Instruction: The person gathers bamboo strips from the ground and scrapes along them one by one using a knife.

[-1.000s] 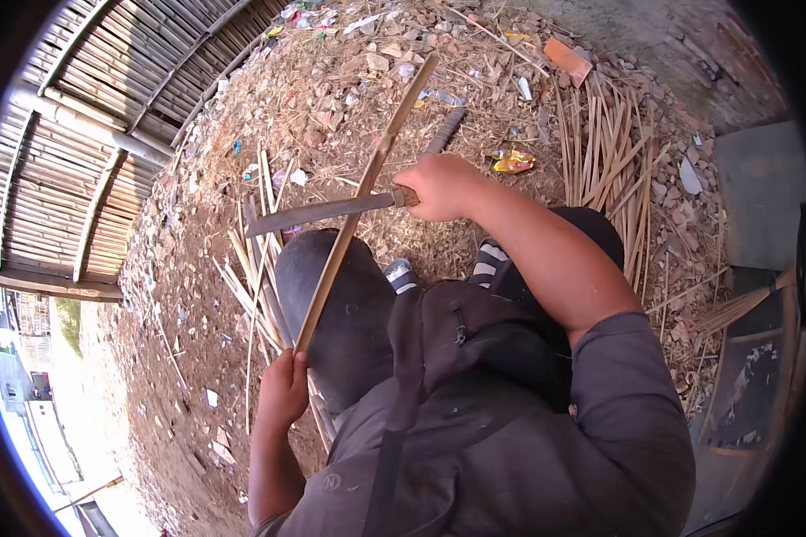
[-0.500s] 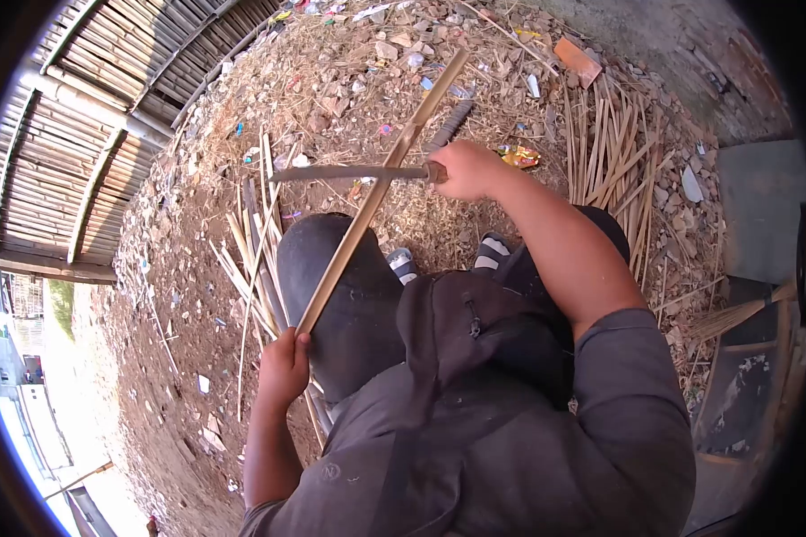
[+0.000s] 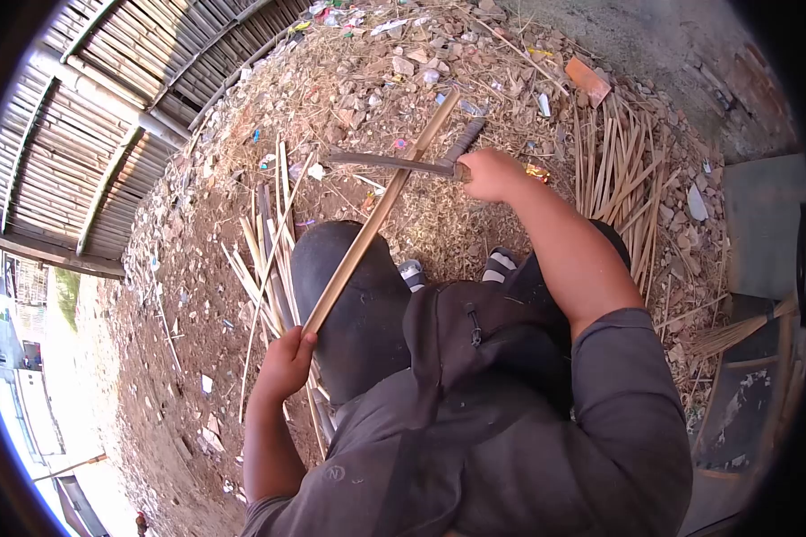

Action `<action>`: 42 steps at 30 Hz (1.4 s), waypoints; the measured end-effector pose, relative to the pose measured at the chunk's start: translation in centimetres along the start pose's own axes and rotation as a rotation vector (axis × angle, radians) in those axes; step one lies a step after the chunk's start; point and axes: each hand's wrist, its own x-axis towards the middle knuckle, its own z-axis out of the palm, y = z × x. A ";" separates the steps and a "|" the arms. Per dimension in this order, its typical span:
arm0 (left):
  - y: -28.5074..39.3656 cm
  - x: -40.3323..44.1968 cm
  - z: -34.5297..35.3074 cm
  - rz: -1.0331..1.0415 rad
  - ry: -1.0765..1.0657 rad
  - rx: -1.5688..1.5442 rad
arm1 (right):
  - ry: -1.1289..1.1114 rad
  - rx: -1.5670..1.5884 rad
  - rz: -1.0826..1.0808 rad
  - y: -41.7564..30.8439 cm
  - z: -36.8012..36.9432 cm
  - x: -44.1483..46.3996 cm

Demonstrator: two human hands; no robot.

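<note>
My left hand is closed around the lower end of a long split bamboo strip. The strip slants up and away over my left knee. In my right hand is the handle of a knife with a long, slightly curved dark blade. That blade crosses the strip near its far end; whether the edge touches it I cannot tell. Just beyond my right hand, a dark ridged rod lies on the ground, its lower end partly hidden behind the knife.
Bamboo strips lie in a pile at the right and a smaller bundle beside my left knee. Rubble and litter cover the ground. A bamboo fence stands at upper left, a wall at upper right, an orange brick piece near it.
The knife has moved rightward and nearer the strip's far end. The strip's far end has dropped lower in view. The view itself has shifted slightly; both hands keep their hold.
</note>
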 end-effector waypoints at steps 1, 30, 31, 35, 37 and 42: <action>0.0 -0.2 -0.1 -0.023 -0.038 -0.040 | 0.019 -0.040 0.001 -0.8 -0.4 -0.9; -2.5 -0.3 0.7 -0.117 -0.091 -0.311 | 0.258 -0.171 -0.262 -0.3 0.3 -1.1; -2.3 -0.4 0.8 -0.120 -0.076 -0.313 | 0.220 -0.155 -0.218 -0.1 0.3 -1.0; -0.7 -0.9 1.1 0.083 0.162 0.011 | 0.114 -0.153 -0.149 -0.9 -0.4 -1.8; -0.5 -0.9 1.9 0.079 0.211 0.154 | 0.095 -0.168 -0.188 -2.4 -0.6 -2.7; -0.3 -1.0 2.6 0.057 0.292 0.347 | -0.001 -0.199 -0.306 -6.7 -1.1 -4.3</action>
